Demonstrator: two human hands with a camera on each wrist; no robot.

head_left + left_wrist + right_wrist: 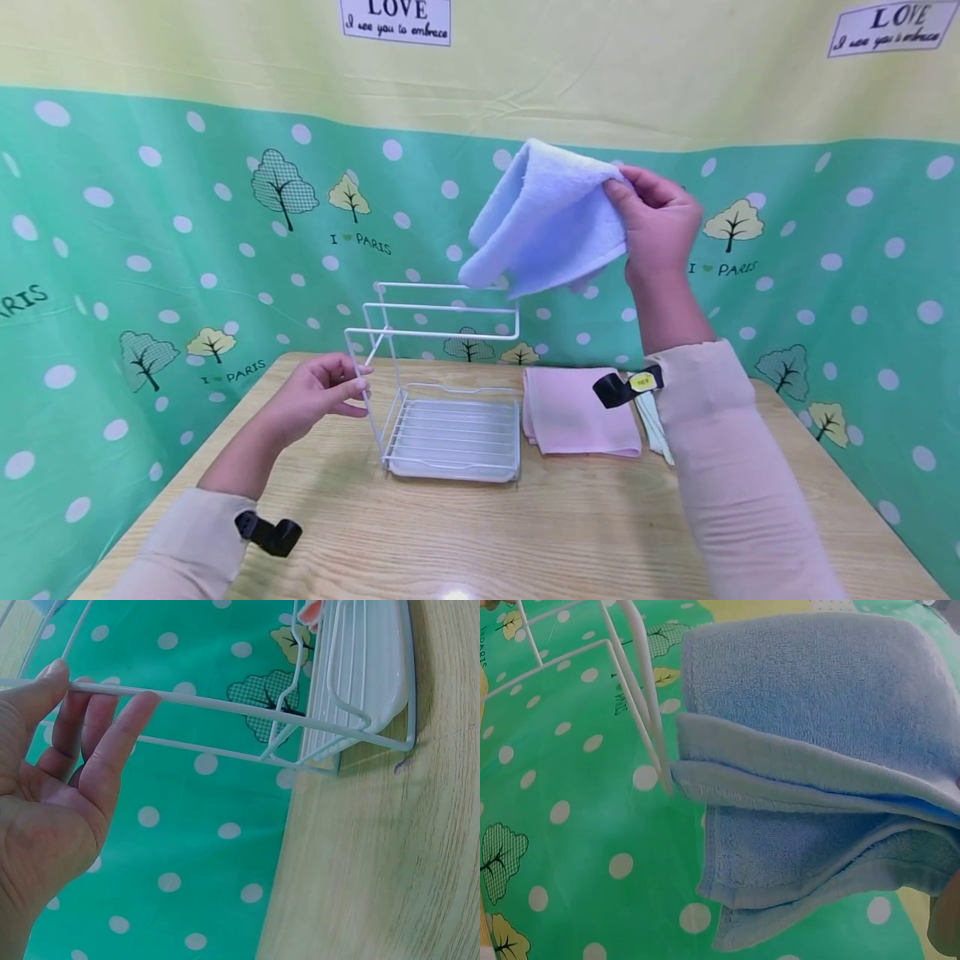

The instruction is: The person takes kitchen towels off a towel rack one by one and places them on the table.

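A white wire towel rack point(431, 335) stands on the table, with several top bars and a slatted base over a white tray point(453, 475). My left hand point(321, 387) holds its left upright wire between thumb and fingers, seen closely in the left wrist view point(75, 772). Raised above the rack's right side, my right hand point(663, 221) pinches the corner of a folded light-blue towel point(555, 217). The towel's layers hang loosely to the left, near the free ends of the bars; in the right wrist view the towel point(802, 690) hides most of that hand.
A folded pink towel point(581, 412) lies on the wooden table point(480, 542) right of the rack. Beside it is a pale green-white cloth point(654, 421), partly hidden by the right wrist strap. A green dotted curtain point(225, 292) hangs behind and around the table.
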